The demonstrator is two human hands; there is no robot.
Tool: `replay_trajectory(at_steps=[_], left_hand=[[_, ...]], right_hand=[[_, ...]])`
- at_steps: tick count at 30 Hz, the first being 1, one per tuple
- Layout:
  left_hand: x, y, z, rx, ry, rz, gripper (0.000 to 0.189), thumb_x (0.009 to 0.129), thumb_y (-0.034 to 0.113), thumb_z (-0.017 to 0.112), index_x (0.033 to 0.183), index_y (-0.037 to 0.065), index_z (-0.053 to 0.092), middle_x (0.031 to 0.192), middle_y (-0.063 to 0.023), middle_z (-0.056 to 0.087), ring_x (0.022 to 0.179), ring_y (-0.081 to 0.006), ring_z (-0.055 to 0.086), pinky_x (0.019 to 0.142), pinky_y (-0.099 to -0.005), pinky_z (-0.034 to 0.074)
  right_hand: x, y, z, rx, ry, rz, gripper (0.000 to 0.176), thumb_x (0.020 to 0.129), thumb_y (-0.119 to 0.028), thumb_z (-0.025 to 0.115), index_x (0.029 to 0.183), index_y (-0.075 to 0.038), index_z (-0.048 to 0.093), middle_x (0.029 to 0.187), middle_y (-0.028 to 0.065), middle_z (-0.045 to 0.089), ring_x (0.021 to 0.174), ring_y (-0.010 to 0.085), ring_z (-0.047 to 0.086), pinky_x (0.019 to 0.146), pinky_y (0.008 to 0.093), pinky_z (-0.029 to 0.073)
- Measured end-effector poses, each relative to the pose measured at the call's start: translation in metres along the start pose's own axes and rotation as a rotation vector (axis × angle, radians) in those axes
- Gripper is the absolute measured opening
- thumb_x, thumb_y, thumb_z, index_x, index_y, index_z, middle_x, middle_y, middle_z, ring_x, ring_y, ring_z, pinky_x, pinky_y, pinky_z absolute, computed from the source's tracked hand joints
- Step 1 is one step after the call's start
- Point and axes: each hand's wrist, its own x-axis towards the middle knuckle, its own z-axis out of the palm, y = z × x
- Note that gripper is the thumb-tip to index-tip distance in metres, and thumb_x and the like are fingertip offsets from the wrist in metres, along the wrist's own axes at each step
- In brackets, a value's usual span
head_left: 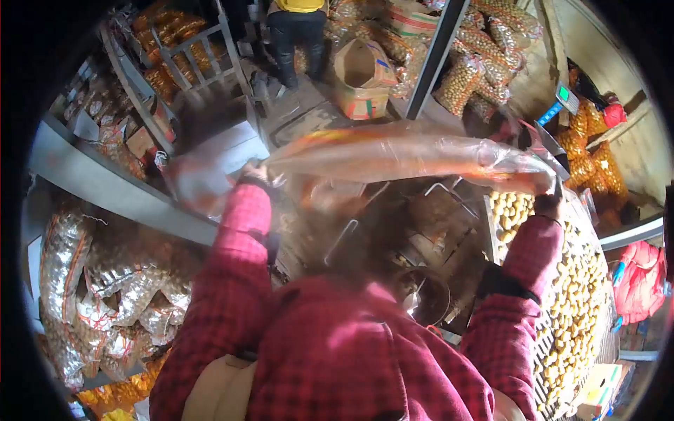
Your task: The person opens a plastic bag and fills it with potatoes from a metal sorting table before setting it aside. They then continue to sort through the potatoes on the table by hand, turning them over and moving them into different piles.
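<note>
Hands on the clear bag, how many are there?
2: the left hand at the bag's left end, the right hand at its right end. No others seem hidden there.

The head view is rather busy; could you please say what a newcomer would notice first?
Probably the long translucent plastic held between the left hand and right hand, across the upper middle. Next, pale rounded produce down the right side, then bright red cloth near the right edge.
</note>
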Motion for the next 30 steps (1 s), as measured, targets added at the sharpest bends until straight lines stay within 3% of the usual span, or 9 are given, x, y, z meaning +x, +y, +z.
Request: replay_trajectory(at_steps=[2, 4, 12, 15, 20, 23, 24, 29, 30], left_hand=[[0.097, -0.091, 0.042, 0.148, 0.129, 0.425, 0.037, 0.078, 0.028, 0.056, 0.107, 0.007, 0.049, 0.105, -0.0147, 0.053, 0.097, -0.025, 0.05, 0.084, -0.0345, 0.04], [0.076, -0.082, 0.015, 0.0, 0.032, 0.252, 0.036, 0.078, 0.027, 0.056, 0.107, 0.006, 0.05, 0.105, -0.0143, 0.054, 0.097, -0.0246, 0.051, 0.084, -0.0343, 0.041], [0.061, -0.026, -0.008, -0.816, -0.416, 0.171, 0.032, 0.08, 0.022, 0.054, 0.107, 0.004, 0.053, 0.104, -0.0125, 0.057, 0.095, -0.0232, 0.054, 0.084, -0.0336, 0.043], [0.053, 0.007, -0.002, -1.124, -0.743, 0.105, 0.031, 0.081, 0.02, 0.053, 0.107, 0.003, 0.054, 0.104, -0.0118, 0.058, 0.095, -0.0227, 0.056, 0.084, -0.0333, 0.044], [0.029, 0.064, 0.02, -1.455, -1.249, 0.078, 0.029, 0.082, 0.017, 0.052, 0.107, 0.002, 0.055, 0.103, -0.0107, 0.06, 0.094, -0.0219, 0.058, 0.084, -0.0328, 0.046], [-0.013, 0.095, 0.008, -1.492, -0.931, 0.141, 0.034, 0.085, 0.025, 0.049, 0.109, 0.001, 0.052, 0.103, -0.0103, 0.059, 0.091, -0.0203, 0.059, 0.081, -0.0342, 0.048], [-0.005, 0.095, 0.007, -1.463, -0.934, 0.115, 0.034, 0.083, 0.029, 0.052, 0.109, 0.008, 0.052, 0.098, -0.0065, 0.058, 0.085, -0.0176, 0.057, 0.074, -0.0331, 0.049], [0.001, 0.095, -0.011, -0.981, -0.856, 0.153, 0.04, 0.079, 0.042, 0.057, 0.106, 0.014, 0.05, 0.09, -0.0004, 0.056, 0.082, -0.0158, 0.054, 0.07, -0.0293, 0.045], [0.012, 0.092, 0.018, -0.722, -0.763, 0.6, 0.043, 0.077, 0.04, 0.061, 0.108, 0.012, 0.05, 0.092, -0.0013, 0.056, 0.086, -0.0178, 0.054, 0.074, -0.0296, 0.044]], right_hand=[[0.012, 0.01, 0.004, 1.01, 0.039, 0.407, 0.034, 0.087, -0.02, 0.048, 0.115, 0.0, 0.049, 0.105, 0.0099, 0.056, 0.093, 0.0217, 0.055, 0.083, 0.0337, 0.045], [0.009, -0.042, 0.023, 1.029, 0.092, 0.638, 0.035, 0.088, -0.022, 0.047, 0.113, 0.001, 0.05, 0.105, 0.0111, 0.056, 0.096, 0.0222, 0.053, 0.085, 0.033, 0.043], [-0.007, -0.101, 0.169, 0.168, -0.35, 0.4, 0.039, 0.078, -0.015, 0.058, 0.116, -0.01, 0.051, 0.105, 0.0057, 0.056, 0.091, 0.0158, 0.055, 0.073, 0.0284, 0.048], [-0.05, -0.195, 0.226, 0.411, -0.789, 0.664, 0.037, 0.076, -0.014, 0.06, 0.111, -0.006, 0.054, 0.106, 0.0065, 0.058, 0.097, 0.0147, 0.054, 0.082, 0.029, 0.045], [-0.144, -0.305, 0.327, 0.959, -0.991, 0.342, 0.054, 0.069, -0.004, 0.065, 0.119, -0.002, 0.044, 0.113, 0.0082, 0.051, 0.107, 0.0196, 0.047, 0.089, 0.0325, 0.039], [-0.143, -0.338, 0.342, 0.243, -0.888, 0.621, 0.037, 0.074, -0.002, 0.063, 0.109, -0.001, 0.051, 0.094, 0.0065, 0.061, 0.081, 0.0119, 0.057, 0.073, 0.0253, 0.047], [-0.143, -0.337, 0.346, 0.945, -0.666, 0.838, 0.029, 0.076, -0.002, 0.063, 0.104, -0.002, 0.054, 0.085, 0.004, 0.062, 0.071, 0.009, 0.058, 0.065, 0.0214, 0.047], [-0.126, -0.311, 0.31, 0.963, -0.684, 0.877, 0.025, 0.077, 0.004, 0.058, 0.101, -0.002, 0.058, 0.082, -0.0002, 0.06, 0.07, 0.0074, 0.054, 0.063, 0.0242, 0.046], [-0.129, -0.292, 0.318, 0.921, -0.69, 0.752, 0.024, 0.078, 0.003, 0.057, 0.102, -0.002, 0.058, 0.084, 0.0002, 0.061, 0.073, 0.0077, 0.054, 0.065, 0.0244, 0.046]])
